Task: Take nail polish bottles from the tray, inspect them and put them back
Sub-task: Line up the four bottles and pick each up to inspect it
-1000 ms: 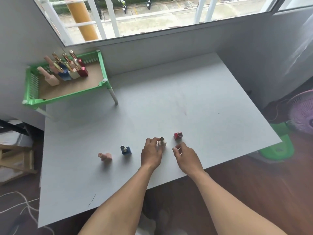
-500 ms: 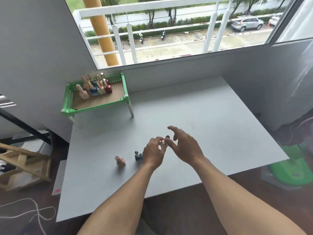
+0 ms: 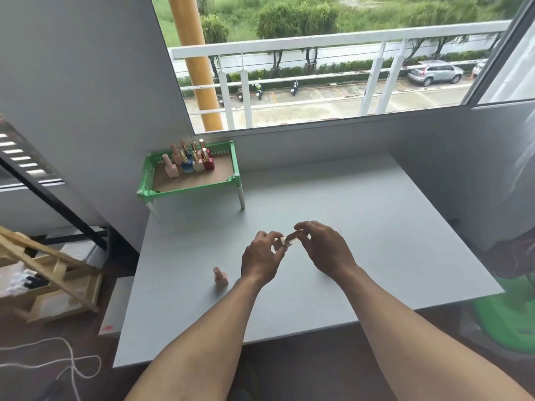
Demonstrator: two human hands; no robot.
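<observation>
— What's changed?
— I see the pale bottle (image 3: 290, 239) lifted off the table (image 3: 376, 227), tilted between both hands: left hand (image 3: 262, 253) pinches its base, right hand (image 3: 324, 250) pinches the cap. The tray (image 3: 188, 193) sits far left, nearer the left hand.

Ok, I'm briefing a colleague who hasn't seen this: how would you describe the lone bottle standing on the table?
On the grey table, look just left of the left hand. A pale pink bottle with a pink cap stands upright. Unlike the bottles clustered in the green tray or the held bottle pinched by left hand and right hand, it stands by itself, untouched.
</observation>
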